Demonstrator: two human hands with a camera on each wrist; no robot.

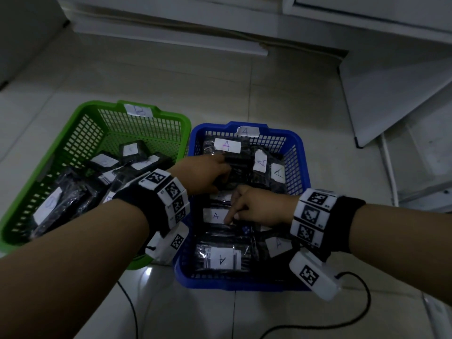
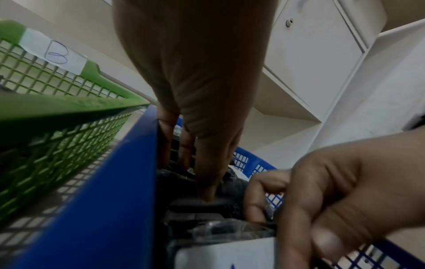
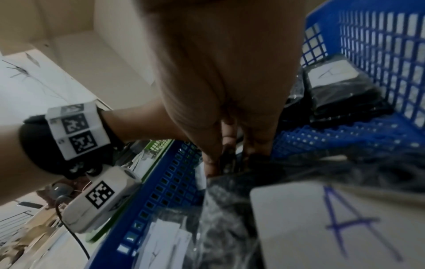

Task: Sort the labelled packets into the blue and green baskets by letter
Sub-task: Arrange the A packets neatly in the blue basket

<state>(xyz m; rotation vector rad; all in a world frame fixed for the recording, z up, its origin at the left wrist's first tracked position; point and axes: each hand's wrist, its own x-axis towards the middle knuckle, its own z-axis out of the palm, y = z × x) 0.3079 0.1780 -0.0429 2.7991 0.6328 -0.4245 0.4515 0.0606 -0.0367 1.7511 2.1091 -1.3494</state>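
- Baskets, two, on the floor: green basket (image 1: 73, 133) tagged B, touching the left side of the blue basket (image 1: 299, 152) tagged A.
- Packets (image 1: 221, 259), black: at least seven A-labelled in the blue basket; about six in the green.
- Left hand (image 1: 203, 174): reached into the blue basket, fingers curled on a packet (image 1: 238, 170).
- Right hand (image 1: 256, 206): loosely curled over the blue basket's middle, forefinger down on packets; grip unclear.

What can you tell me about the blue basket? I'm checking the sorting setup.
The blue basket looks like moulded plastic, rectangular, with lattice walls and a solid rim. A white paper tag marked A sits on its far rim. It stands upright on the tiled floor, right beside the green basket. Black wrapped packets with white A labels lie inside. Both the left hand and right hand reach in among them.
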